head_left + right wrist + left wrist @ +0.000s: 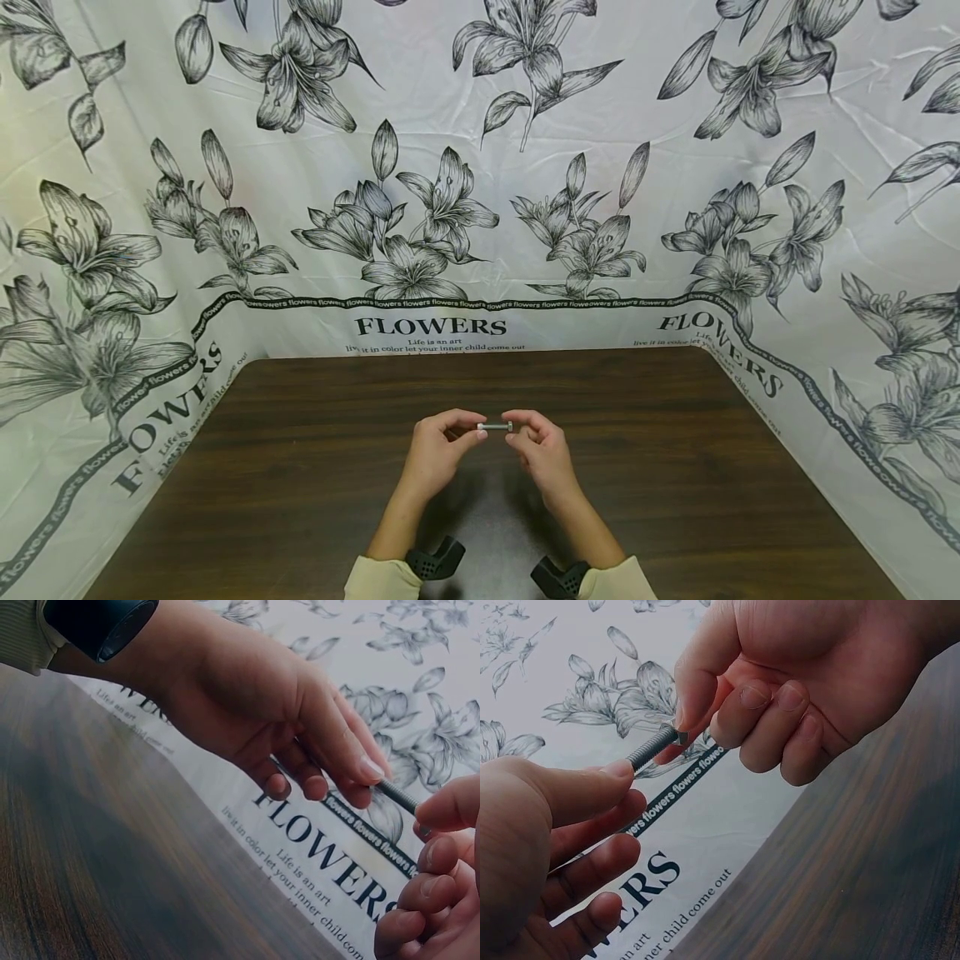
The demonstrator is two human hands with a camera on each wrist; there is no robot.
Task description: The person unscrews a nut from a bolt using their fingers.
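A grey metal bolt [495, 427] is held level between the two hands, above the table. My left hand [433, 457] pinches the threaded end between thumb and index finger. At the other end, the thumb and index finger of my right hand [547, 462] pinch the wider hexagonal head [679, 736]. Thread shows along the bare stretch of shank [397, 796] between the fingertips. The other fingers of the right hand curl in toward its palm, while those of the left hand are loosely bent. Both tips of the bolt are partly covered by fingers.
Beneath the hands lies a dark wood-grain table [300, 467]. A white cloth [435, 108] printed with black lilies and the word FLOWERS hangs behind it and along both sides. Black wrist mounts [437, 558] sit at the cuffs of the pale sleeves [384, 578].
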